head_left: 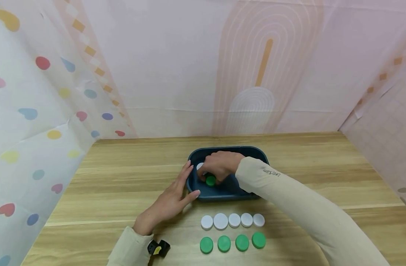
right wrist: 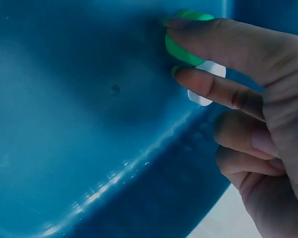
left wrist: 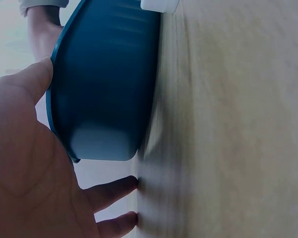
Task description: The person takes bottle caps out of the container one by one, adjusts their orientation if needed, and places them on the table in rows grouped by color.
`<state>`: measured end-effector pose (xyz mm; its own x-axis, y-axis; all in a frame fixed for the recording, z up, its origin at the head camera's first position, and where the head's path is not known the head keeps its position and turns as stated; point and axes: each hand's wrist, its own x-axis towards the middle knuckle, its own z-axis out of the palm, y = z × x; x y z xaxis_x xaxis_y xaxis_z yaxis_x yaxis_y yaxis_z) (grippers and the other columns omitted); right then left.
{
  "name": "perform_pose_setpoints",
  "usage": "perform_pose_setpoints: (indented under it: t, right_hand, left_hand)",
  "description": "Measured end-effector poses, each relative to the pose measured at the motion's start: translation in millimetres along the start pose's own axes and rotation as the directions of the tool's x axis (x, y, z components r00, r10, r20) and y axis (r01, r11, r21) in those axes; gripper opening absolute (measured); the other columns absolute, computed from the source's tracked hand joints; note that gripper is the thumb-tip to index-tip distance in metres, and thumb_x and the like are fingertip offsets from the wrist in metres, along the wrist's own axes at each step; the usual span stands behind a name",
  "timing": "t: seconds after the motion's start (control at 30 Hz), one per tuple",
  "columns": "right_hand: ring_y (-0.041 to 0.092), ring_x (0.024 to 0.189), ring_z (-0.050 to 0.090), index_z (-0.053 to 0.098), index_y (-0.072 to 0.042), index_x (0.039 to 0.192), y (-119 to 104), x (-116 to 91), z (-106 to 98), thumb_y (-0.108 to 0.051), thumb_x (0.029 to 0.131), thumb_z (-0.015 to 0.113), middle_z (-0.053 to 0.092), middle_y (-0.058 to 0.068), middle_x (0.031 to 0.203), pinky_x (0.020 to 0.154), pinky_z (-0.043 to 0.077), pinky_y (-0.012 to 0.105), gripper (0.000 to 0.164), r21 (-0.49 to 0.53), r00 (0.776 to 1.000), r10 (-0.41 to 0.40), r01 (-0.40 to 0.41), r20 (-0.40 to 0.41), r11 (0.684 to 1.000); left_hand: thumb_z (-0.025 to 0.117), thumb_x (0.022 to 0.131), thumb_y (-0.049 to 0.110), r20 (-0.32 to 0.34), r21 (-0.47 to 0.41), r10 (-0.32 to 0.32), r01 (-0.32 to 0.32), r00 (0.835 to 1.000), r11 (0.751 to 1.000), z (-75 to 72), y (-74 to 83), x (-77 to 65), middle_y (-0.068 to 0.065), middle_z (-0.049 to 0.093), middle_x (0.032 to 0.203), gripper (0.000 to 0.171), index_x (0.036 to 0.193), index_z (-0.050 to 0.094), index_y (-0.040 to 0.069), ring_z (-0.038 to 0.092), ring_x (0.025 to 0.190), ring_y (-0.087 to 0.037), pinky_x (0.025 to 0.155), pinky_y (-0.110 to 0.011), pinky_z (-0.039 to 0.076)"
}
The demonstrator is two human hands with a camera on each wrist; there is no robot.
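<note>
A dark blue tray (head_left: 229, 197) with rounded corners stands on the wooden table. My right hand (head_left: 221, 165) reaches into its left part and pinches a green bottle cap (right wrist: 181, 47) between thumb and finger. A white cap (head_left: 200, 166) lies in the tray beside that hand, partly covered by the fingers in the right wrist view. At the tray's left end is my left hand (head_left: 171, 199), fingers spread and fairly straight, with the thumb touching the rim (left wrist: 50, 94).
In front of the tray runs a row of several white caps (head_left: 220, 221). Nearer still is a row of several green caps (head_left: 224, 244). Patterned sheets (head_left: 176, 74) rise behind the table (head_left: 129, 177) and on both sides.
</note>
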<state>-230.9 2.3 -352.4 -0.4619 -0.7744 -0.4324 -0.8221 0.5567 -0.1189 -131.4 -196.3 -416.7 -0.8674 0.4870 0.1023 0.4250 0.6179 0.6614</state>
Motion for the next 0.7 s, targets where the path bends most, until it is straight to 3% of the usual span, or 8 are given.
perform_pose_setpoints:
  t: [0.7]
  right_hand:
    - [0.015,0.08,0.055,0.063,-0.028,0.1,3.9,-1.4,1.7,-0.015,0.079,0.08,0.059,-0.008,0.095,0.075,0.049,0.03,0.03,-0.011,1.0,-0.008,0.008,0.003,1.0]
  left_hand:
    - [0.05,0.099,0.042,-0.004,0.001,0.019,-0.019,1.0,1.0,2.8,-0.8,5.1,0.002,-0.003,0.16,0.077,0.155,0.003,0.017,0.018,0.142,-0.029,0.105,-0.056,0.029]
